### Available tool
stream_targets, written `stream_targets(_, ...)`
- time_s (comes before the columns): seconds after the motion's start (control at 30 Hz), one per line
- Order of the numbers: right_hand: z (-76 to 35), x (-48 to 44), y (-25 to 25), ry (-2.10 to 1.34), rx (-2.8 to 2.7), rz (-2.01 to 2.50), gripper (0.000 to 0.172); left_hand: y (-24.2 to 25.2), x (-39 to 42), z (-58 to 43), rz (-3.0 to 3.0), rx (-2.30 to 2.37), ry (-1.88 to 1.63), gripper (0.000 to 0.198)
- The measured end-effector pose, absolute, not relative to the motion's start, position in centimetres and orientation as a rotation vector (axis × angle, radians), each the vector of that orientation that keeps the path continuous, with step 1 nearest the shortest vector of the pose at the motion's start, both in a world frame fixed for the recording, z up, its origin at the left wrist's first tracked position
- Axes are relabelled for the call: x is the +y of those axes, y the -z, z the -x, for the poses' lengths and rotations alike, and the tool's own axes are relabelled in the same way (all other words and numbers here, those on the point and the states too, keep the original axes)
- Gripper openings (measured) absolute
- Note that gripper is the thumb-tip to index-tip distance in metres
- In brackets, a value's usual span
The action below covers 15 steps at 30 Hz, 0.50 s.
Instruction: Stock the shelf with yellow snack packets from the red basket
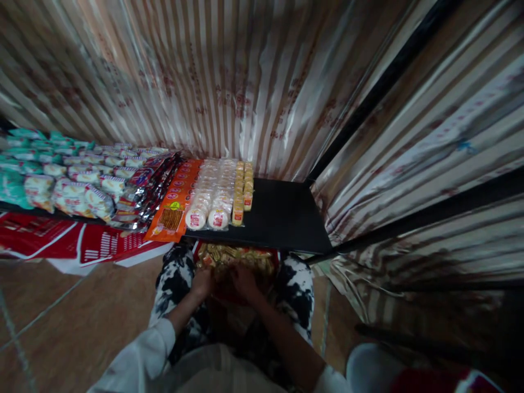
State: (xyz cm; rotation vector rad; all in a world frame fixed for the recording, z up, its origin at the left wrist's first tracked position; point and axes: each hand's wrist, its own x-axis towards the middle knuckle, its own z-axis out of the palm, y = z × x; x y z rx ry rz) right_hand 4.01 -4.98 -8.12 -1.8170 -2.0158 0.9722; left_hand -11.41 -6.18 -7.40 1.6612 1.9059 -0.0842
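Both my hands reach into a box of small gold-wrapped snacks [237,259] resting between my knees. My left hand [202,284] is at the box's left side, fingers curled among the packets. My right hand [244,283] is at the middle, fingers curled too. What each one holds is too dark and blurred to name. Just above the box is a black shelf [282,215] carrying a row of small yellow packets [242,194] and rows of round white snack packs [208,196].
The shelf also holds orange packets [174,204], dark foil bags [149,188], white bags [77,188] and teal bags [16,164] further left. Striped plastic sheeting [229,82] covers the wall behind and at right. Red cardboard [61,240] lies on the tiled floor.
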Motion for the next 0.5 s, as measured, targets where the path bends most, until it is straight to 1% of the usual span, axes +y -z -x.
stream_targets(0.07, -3.8, -5.4, 8.6, -1.009, -2.084, 1.818, 0.039, 7.7, -6.5, 11.7, -1.675, 1.857, 0.184, 0.037)
stream_targets(0.23, -3.8, -6.4, 9.5, -1.087, -2.107, 1.750, 0.051, 8.1, -7.3, 10.9, -1.705, 1.895, 0.218, 0.043)
stream_targets(0.33, -3.9, -6.7, 9.7, -1.129, -2.008, 1.756, 0.050, 8.0, -7.3, 10.5, -1.716, 1.916, 0.211, 0.042)
stream_targets(0.4, -4.0, -6.6, 9.5, -1.130, -1.927, 1.750, 0.047, 7.7, -7.2, 10.5, -1.708, 1.917, 0.180, 0.037)
stream_targets(0.5, -4.4, -6.1, 8.9, -1.107, -1.794, 1.691, 0.042, 7.1, -6.9, 10.5, -1.592, 1.862, -0.037, 0.029)
